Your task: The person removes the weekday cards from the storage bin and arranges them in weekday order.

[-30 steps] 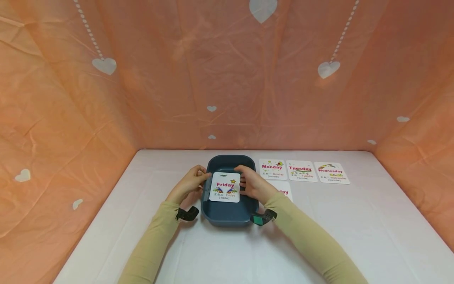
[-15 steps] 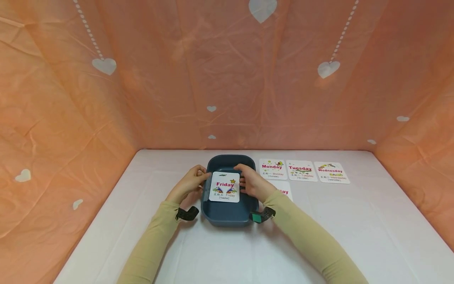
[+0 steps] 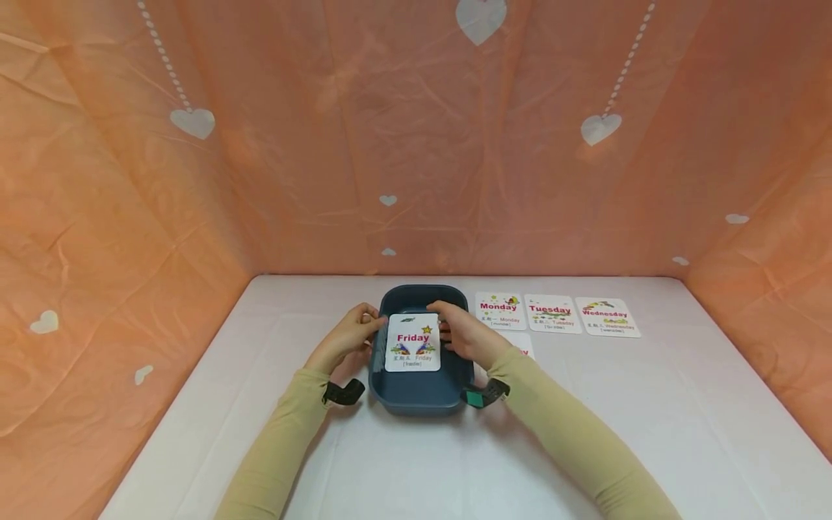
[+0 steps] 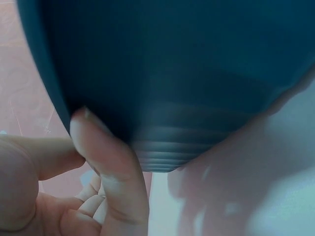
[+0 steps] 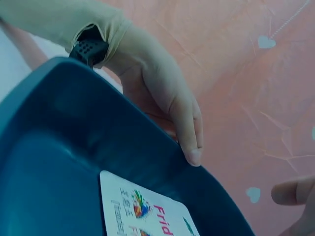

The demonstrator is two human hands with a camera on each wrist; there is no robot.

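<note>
A dark blue rectangular tray (image 3: 419,397) stands on the table, lengthwise to me. My left hand (image 3: 347,336) pinches its left rim; in the left wrist view the thumb (image 4: 108,155) lies against the tray's outer wall. A white card printed "Friday" (image 3: 412,350) shows over the tray, tilted up towards my face. At its right edge my right hand (image 3: 471,336) holds it, index finger stretched along the top corner and the other fingers curled. The right wrist view shows the card's left part inside the tray's rim, while its right edge is out of frame.
Cards reading Monday (image 3: 499,310), Tuesday (image 3: 552,314) and Wednesday (image 3: 608,318) lie in a row right of the tray. Below Monday another card (image 3: 522,341) is mostly covered by the right hand. An orange cloth with hearts (image 3: 416,144) hangs behind the table.
The Friday card has shifted very slightly and straightened a little. Both hands and the tray stay almost where they were.
</note>
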